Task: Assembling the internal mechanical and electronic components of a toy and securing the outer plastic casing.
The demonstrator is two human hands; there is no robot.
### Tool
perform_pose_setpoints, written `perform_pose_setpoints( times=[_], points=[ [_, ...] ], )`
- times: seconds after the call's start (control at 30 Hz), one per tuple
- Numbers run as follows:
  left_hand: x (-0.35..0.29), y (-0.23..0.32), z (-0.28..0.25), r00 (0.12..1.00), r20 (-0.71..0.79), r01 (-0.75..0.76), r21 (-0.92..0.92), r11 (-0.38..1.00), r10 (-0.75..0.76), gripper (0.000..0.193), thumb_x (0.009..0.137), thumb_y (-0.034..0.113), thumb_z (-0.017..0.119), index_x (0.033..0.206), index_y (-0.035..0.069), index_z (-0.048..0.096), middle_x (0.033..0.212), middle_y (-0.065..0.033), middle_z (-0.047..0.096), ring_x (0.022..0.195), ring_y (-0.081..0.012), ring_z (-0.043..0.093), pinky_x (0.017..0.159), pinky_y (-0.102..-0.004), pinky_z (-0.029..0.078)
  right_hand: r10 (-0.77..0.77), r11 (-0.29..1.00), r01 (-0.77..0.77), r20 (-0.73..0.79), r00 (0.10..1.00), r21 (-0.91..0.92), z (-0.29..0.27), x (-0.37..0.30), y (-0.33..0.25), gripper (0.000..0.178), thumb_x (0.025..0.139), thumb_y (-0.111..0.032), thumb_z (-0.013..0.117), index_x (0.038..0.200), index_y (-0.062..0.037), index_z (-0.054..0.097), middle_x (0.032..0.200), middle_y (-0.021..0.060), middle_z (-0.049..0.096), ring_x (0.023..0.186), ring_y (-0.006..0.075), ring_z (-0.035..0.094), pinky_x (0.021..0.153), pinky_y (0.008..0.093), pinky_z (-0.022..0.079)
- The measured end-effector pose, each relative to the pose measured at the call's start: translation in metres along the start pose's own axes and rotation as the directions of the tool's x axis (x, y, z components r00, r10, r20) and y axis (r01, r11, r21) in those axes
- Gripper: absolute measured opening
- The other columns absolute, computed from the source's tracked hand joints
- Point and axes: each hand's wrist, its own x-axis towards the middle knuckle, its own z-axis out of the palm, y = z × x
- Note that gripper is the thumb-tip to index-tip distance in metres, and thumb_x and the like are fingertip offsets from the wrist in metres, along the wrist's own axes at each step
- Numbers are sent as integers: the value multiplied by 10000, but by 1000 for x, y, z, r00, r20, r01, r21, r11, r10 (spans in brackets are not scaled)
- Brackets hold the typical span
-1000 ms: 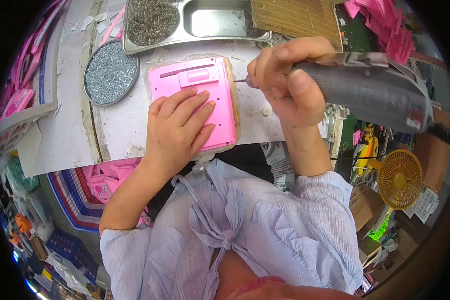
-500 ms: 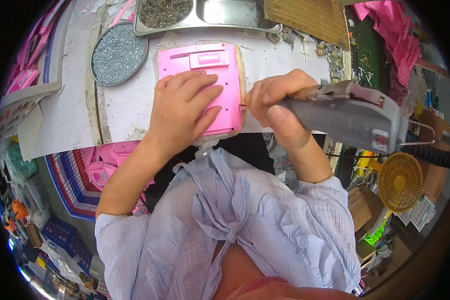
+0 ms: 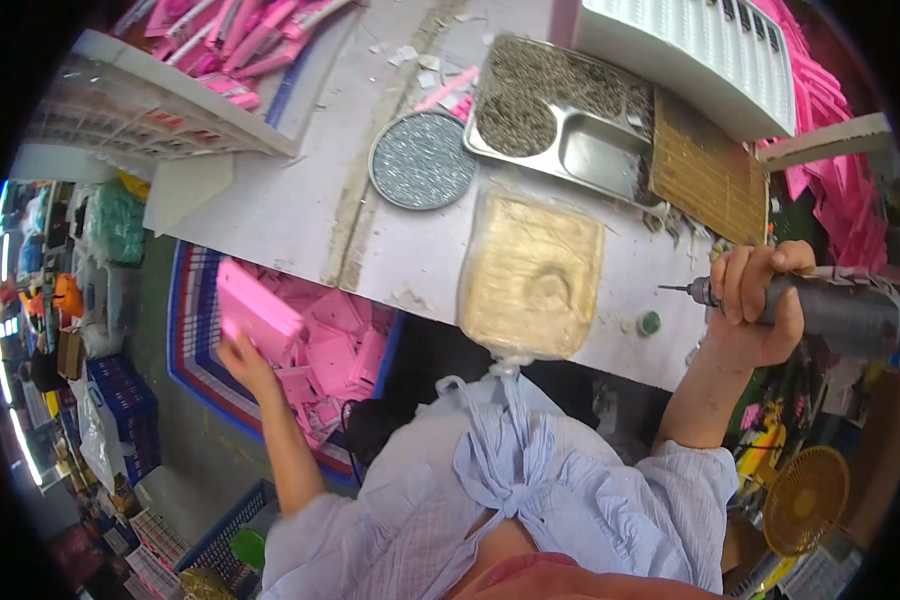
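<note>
Over a basket [image 3: 183, 335] to my left, my left hand [image 3: 250, 368] is closed on the lower edge of a pink plastic case [image 3: 258, 312], which is tilted above several other pink parts [image 3: 338, 350]. My right hand [image 3: 765, 305] is wrapped round a dark grey electric screwdriver [image 3: 838, 318] beyond the table's right side. Its thin bit points left, touching nothing. Between my hands, a yellowish pad wrapped in clear plastic [image 3: 530, 260] lies on the white table, its knotted end at the front edge.
A round dish of small screws [image 3: 423, 160] and a metal tray of dark small parts [image 3: 610, 150] stand behind the pad. Brown corrugated board [image 3: 708, 165] and a white ribbed box [image 3: 670, 60] are at the back right. A small green-topped piece [image 3: 649, 323] sits near the front edge.
My left hand has carried the pink case off the pad, leftward to the basket. My right hand has drawn the electric screwdriver away to the right. The view has shifted left.
</note>
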Motion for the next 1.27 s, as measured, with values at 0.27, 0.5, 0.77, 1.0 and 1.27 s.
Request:
perform_pose_setpoints(
  times=[0.27, 0.5, 0.77, 1.0, 1.27],
  points=[
    [-97, -225, -32, 434, -63, 839, -335, 428, -899, 698, 962, 404, 629, 1447, -58, 430, 1363, -201, 571, 1220, -358, 592, 929, -572, 543, 34, 999, -37, -95, 995, -29, 2, 8, 28, 321, 958, -235, 602, 1158, -10, 490, 617, -21, 391, 508, 99, 378, 513, 287, 342],
    [11, 202, 86, 820, 218, -431, -375, 821, 530, 202, 901, -17, 632, 1098, -34, 675, 1069, -164, 689, 1032, -239, 662, 897, -353, 526, 96, 992, -106, -142, 985, -65, -13, 7, 22, 437, 931, -295, 697, 1189, -20, 476, 642, -12, 415, 516, 94, 391, 499, 259, 344],
    [314, 442, 367, 898, 422, 302, -795, 526, 122, 519, 969, 266, 672, 1307, -82, 489, 1186, -210, 619, 1035, -345, 663, 795, -447, 597, 185, 965, -221, -228, 956, -139, -2, 22, 8, 603, 864, -346, 808, 1249, -30, 469, 721, 26, 508, 571, 111, 473, 505, 264, 405],
    [476, 442, 466, 767, 634, 631, -774, 61, 102, 330, 997, 154, 625, 1257, -24, 526, 1090, -169, 647, 875, -319, 681, 691, -411, 594, 169, 960, -226, -303, 938, -166, -29, 13, -4, 585, 861, -381, 795, 1211, -44, 470, 690, -2, 486, 525, 98, 447, 499, 259, 394],
    [412, 474, 454, 988, 57, -24, -863, 505, 144, 409, 941, 35, 690, 1314, 61, 525, 1218, -171, 605, 854, -290, 699, 640, -392, 638, 75, 931, -189, -342, 937, -313, -43, 27, 9, 624, 851, -395, 802, 1266, -57, 481, 729, 19, 519, 575, 118, 489, 492, 262, 408]
  ],
)
